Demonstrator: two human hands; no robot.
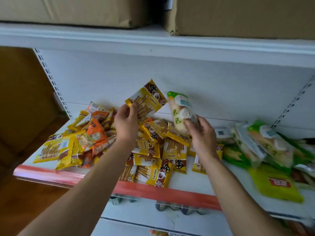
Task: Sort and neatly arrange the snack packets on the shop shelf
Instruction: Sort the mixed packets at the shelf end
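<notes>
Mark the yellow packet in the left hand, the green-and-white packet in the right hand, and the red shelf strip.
yellow packet [150, 99]: head view, printed front, upper half.
green-and-white packet [181, 108]: head view, middle of its front.
red shelf strip [153, 191]: head view, front face.

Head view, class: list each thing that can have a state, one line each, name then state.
left hand: pinches the yellow packet by a corner.
yellow packet: lifted, tilted.
right hand: grips the green-and-white packet at its lower end.
green-and-white packet: lifted, roughly upright.
yellow pile: jumbled on the shelf.
orange packets: mixed into that pile's left.
green packets: loosely heaped, right.
cardboard boxes: closed.
</notes>
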